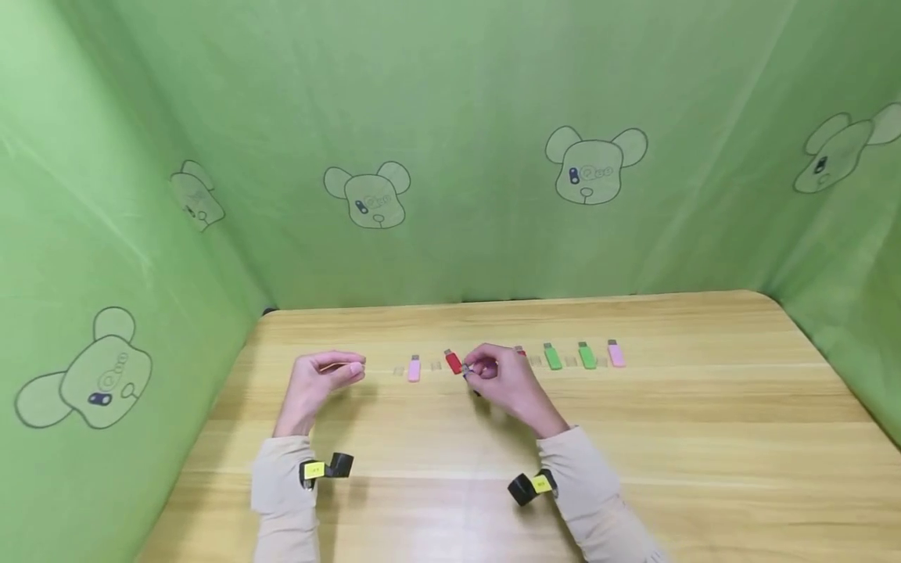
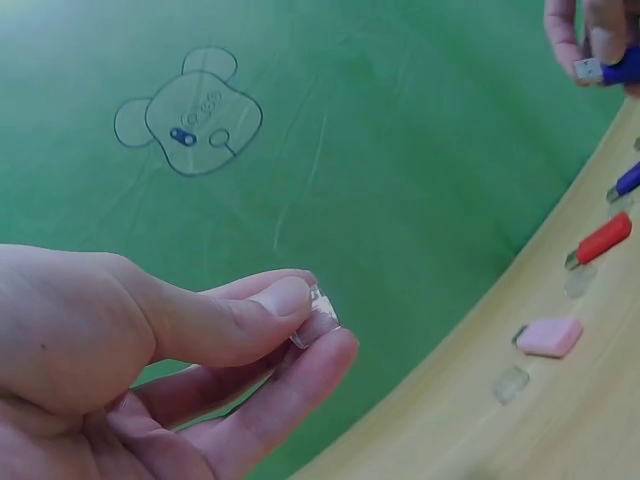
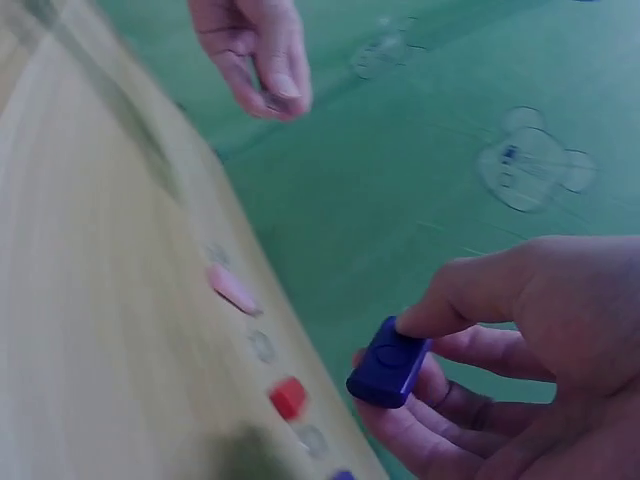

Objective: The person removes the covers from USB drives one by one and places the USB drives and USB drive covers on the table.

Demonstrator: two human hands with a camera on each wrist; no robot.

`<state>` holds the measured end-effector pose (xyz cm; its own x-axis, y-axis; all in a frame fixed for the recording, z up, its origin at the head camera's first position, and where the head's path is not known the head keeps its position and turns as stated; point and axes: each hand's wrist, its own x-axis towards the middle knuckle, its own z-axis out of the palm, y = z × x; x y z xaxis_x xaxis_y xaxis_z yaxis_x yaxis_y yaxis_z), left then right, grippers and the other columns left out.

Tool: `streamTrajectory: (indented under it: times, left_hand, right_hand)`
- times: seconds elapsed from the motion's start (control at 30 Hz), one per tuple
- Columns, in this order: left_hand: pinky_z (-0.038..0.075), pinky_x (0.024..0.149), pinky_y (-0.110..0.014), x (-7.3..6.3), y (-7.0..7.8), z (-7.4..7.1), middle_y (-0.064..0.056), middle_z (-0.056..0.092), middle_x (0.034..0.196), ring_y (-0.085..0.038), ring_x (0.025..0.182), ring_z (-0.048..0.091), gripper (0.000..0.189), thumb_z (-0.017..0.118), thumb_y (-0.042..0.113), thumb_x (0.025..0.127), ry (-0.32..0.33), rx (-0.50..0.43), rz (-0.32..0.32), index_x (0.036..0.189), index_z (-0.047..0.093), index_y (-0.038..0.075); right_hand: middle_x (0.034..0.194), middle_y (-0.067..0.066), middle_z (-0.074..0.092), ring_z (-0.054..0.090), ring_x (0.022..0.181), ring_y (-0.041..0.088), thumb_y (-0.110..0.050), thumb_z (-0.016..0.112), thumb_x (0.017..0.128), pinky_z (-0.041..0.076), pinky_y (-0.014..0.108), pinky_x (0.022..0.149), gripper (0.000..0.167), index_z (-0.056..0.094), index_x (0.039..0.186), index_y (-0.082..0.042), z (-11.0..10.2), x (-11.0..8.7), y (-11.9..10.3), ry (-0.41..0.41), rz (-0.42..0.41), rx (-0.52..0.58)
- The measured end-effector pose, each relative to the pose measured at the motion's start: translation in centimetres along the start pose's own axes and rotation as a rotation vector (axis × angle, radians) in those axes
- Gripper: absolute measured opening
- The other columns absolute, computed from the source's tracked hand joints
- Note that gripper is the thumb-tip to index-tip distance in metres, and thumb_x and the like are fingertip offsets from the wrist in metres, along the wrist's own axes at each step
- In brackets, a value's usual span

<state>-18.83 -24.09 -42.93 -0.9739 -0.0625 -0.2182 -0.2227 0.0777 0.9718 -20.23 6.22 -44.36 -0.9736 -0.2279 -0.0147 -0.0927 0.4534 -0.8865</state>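
My left hand point(image 1: 318, 385) is raised over the table's left part and pinches a small clear plastic cap point(image 2: 319, 322) between thumb and fingers. Farther right, my right hand point(image 1: 510, 385) holds a blue USB flash drive point(image 3: 387, 367) between thumb and fingers. Its bare metal plug point(image 2: 589, 70) points toward the left hand in the left wrist view. The cap and the held drive are well apart. On the table, a pink flash drive point(image 1: 414, 369) and a red flash drive point(image 1: 454, 362) lie between the hands, and another blue flash drive point(image 2: 629, 180) lies past the red one.
To the right, the row continues with green flash drives point(image 1: 552, 356) and another pink flash drive point(image 1: 616, 353). Clear caps point(image 1: 436, 366) lie among the drives. The wooden table point(image 1: 450, 485) meets green fabric walls point(image 1: 464, 234) at the back and sides.
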Motion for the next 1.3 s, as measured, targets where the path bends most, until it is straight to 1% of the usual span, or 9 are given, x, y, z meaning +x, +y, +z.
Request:
streamTrajectory:
  times: [0.17, 0.33, 0.43, 0.6, 0.83, 0.93, 1.03, 1.13, 1.3]
  left_hand:
    - [0.057, 0.091, -0.035, 0.3, -0.6, -0.5, -0.020, 0.072, 0.109, -0.017, 0.088, 0.074, 0.034, 0.070, -0.002, 0.085, 0.029, 0.000, -0.022, 0.116, 0.063, -0.011]
    - [0.057, 0.091, -0.036, 0.8, -1.4, -0.7, -0.023, 0.071, 0.110, -0.020, 0.090, 0.074, 0.033, 0.069, -0.003, 0.086, 0.030, -0.021, -0.024, 0.116, 0.062, -0.013]
    - [0.057, 0.092, -0.039, 1.3, -1.9, -0.7, -0.023, 0.071, 0.109, -0.018, 0.087, 0.074, 0.031, 0.070, -0.002, 0.085, 0.046, 0.004, -0.028, 0.114, 0.064, -0.011]
    - [0.057, 0.091, -0.038, 1.7, -2.8, -0.9, -0.022, 0.070, 0.111, -0.018, 0.089, 0.074, 0.028, 0.071, -0.002, 0.084, 0.084, 0.054, -0.036, 0.112, 0.068, -0.006]
    - [0.058, 0.089, -0.035, 1.9, -4.2, -0.7, -0.027, 0.068, 0.113, -0.028, 0.098, 0.072, 0.027, 0.069, -0.005, 0.084, 0.090, 0.011, -0.071, 0.111, 0.068, -0.008]
    - [0.058, 0.089, -0.034, 2.1, -4.5, -0.7, -0.027, 0.068, 0.113, -0.030, 0.100, 0.072, 0.027, 0.070, -0.006, 0.083, 0.097, -0.002, -0.077, 0.110, 0.068, -0.007]
    - [0.059, 0.088, -0.033, 2.4, -4.5, -0.8, -0.026, 0.069, 0.110, -0.031, 0.100, 0.071, 0.026, 0.070, -0.007, 0.082, 0.114, -0.001, -0.072, 0.108, 0.069, -0.007]
    - [0.059, 0.087, -0.032, 2.6, -4.5, -1.0, -0.026, 0.070, 0.110, -0.030, 0.098, 0.072, 0.025, 0.070, -0.008, 0.082, 0.135, 0.008, -0.075, 0.107, 0.070, -0.007]
    - [0.059, 0.086, -0.032, 2.7, -4.4, -1.7, -0.025, 0.070, 0.109, -0.023, 0.093, 0.073, 0.023, 0.071, -0.006, 0.082, 0.153, 0.050, -0.072, 0.105, 0.072, -0.005]
  right_hand:
    - [0.087, 0.004, 0.069, 0.064, 0.078, 0.013, -0.002, 0.072, 0.079, 0.057, 0.020, 0.072, 0.016, 0.068, 0.094, -0.008, 3.5, 2.4, -1.4, -0.021, -0.017, 0.037]
    - [0.090, 0.007, 0.070, 0.067, 0.077, 0.014, -0.003, 0.070, 0.082, 0.059, 0.023, 0.068, 0.021, 0.070, 0.103, -0.006, 6.6, 4.9, -2.8, -0.058, -0.028, 0.076]
    - [0.089, 0.005, 0.071, 0.066, 0.077, 0.013, -0.006, 0.070, 0.083, 0.057, 0.023, 0.066, 0.021, 0.072, 0.103, -0.009, 8.1, 6.3, -3.4, -0.079, -0.027, 0.058]
    - [0.084, 0.004, 0.072, 0.063, 0.074, 0.012, -0.006, 0.072, 0.081, 0.053, 0.023, 0.067, 0.014, 0.073, 0.095, -0.009, 10.0, 8.4, -3.7, -0.105, -0.011, 0.014]
    - [0.086, 0.005, 0.071, 0.064, 0.077, 0.015, -0.003, 0.075, 0.079, 0.055, 0.024, 0.073, 0.014, 0.070, 0.091, -0.007, 11.2, 10.1, -3.8, -0.150, 0.032, -0.021]
    - [0.088, 0.007, 0.072, 0.065, 0.079, 0.018, -0.002, 0.077, 0.077, 0.056, 0.026, 0.075, 0.016, 0.071, 0.091, -0.006, 11.2, 10.6, -3.9, -0.161, 0.061, -0.030]
    - [0.090, 0.007, 0.072, 0.065, 0.081, 0.019, -0.005, 0.078, 0.076, 0.056, 0.027, 0.076, 0.015, 0.072, 0.090, -0.007, 11.3, 11.0, -3.9, -0.155, 0.070, -0.088]
    - [0.089, 0.007, 0.072, 0.064, 0.074, 0.018, -0.008, 0.079, 0.077, 0.055, 0.026, 0.067, 0.011, 0.072, 0.085, -0.009, 11.5, 11.3, -3.8, -0.148, 0.065, -0.157]
    - [0.087, 0.007, 0.071, 0.061, 0.069, 0.017, -0.011, 0.081, 0.076, 0.051, 0.024, 0.061, 0.011, 0.073, 0.083, -0.009, 12.1, 11.7, -4.2, -0.164, 0.025, -0.267]
